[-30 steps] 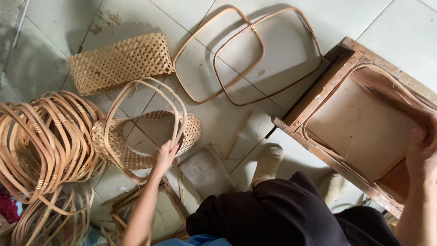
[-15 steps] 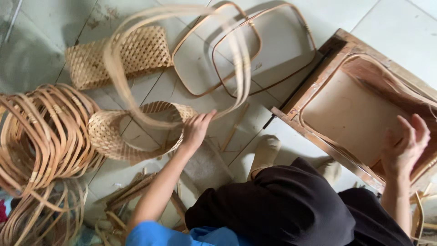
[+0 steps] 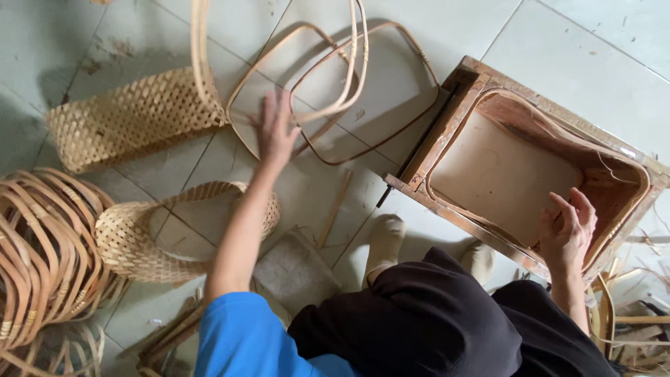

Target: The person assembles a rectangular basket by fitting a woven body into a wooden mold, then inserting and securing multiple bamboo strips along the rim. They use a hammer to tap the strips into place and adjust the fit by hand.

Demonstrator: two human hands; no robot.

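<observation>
Rattan hoop (image 3: 349,63) now lifted higher in left hand's (image 3: 276,129) grip; right hand (image 3: 569,230) stays released over wooden mould (image 3: 481,84).

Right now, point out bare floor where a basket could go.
Bare tile lies past the wooden frame at upper right, and at top left above the flat woven panel. The left is crowded: rattan hoops and round woven basket.
</observation>
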